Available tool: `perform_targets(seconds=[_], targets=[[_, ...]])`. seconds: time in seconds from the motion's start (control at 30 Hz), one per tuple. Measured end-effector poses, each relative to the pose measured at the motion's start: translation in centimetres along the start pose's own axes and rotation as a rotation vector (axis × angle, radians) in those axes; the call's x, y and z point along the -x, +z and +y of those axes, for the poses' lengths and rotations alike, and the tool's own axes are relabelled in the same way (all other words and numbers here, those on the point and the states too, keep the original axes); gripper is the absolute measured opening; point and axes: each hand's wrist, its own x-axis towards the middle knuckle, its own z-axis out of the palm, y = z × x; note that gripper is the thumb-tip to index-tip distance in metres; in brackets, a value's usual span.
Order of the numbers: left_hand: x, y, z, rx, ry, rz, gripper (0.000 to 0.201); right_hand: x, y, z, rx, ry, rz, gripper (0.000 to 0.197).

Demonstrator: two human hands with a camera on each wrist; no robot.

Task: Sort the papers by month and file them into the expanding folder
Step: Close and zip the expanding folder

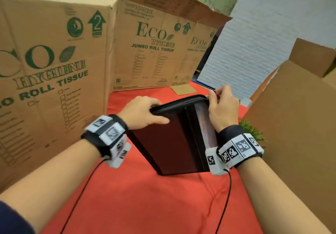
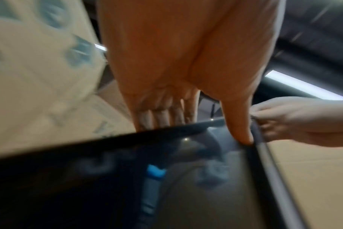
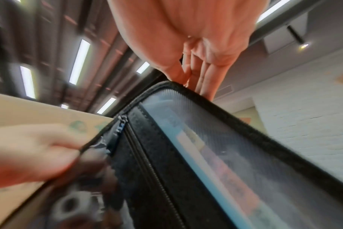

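Fingers of the left hand curl over the folder's top edge to steady it upright, while the right hand pinches its far corner, seemingly working the zip.

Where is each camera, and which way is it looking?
Head: on the person's head, looking forward and down at the folder on the red cloth; both forearms, left hand and right hand show.
Left wrist: on the left wrist, looking along the left hand at the folder's top edge.
Right wrist: on the right wrist, looking along the right hand at the zipper.
Shared: all three show the folder and both hands.
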Motion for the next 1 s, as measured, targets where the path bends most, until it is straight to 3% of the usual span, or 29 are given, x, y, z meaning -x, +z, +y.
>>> perform_targets(seconds=[0.07,0.2,0.4,0.5,0.63,0.7,0.8,1.0], targets=[[-1.1,1.5,2.8,-0.015,0.080,0.084,0.058,0.8,1.0,-1.4,-0.059,-0.042,-0.026,0.018],[-1.5,3.1,5.0,-0.010,0.147,0.251,0.033,2.3,1.5,-1.4,-0.120,0.023,-0.030,0.017],[-1.2,3.5,5.4,0.054,0.218,0.254,0.025,3.9,0.6,-0.3,-0.113,0.140,-0.003,0.018],[-1.1,2.9,5.9,0.065,0.203,0.310,0.024,3.2,0.1,2.3,-0.002,0.309,-0.004,0.017],[-1.2,-1.0,4.4,0.375,0.190,0.488,0.016,3.6,-2.2,9.9,0.134,0.636,-0.052,0.019],[-1.2,-2.6,3.5,0.491,0.194,0.530,0.012,4.0,-3.5,12.8,-0.017,0.753,-0.084,0.026],[-1.5,-2.9,2.6,0.599,0.161,0.506,0.009,4.0,-3.4,14.0,-0.396,0.897,-0.080,0.017],[-1.6,-2.0,1.1,0.771,0.105,0.530,0.012,4.7,-1.9,13.5,-0.643,1.035,-0.164,0.023]])
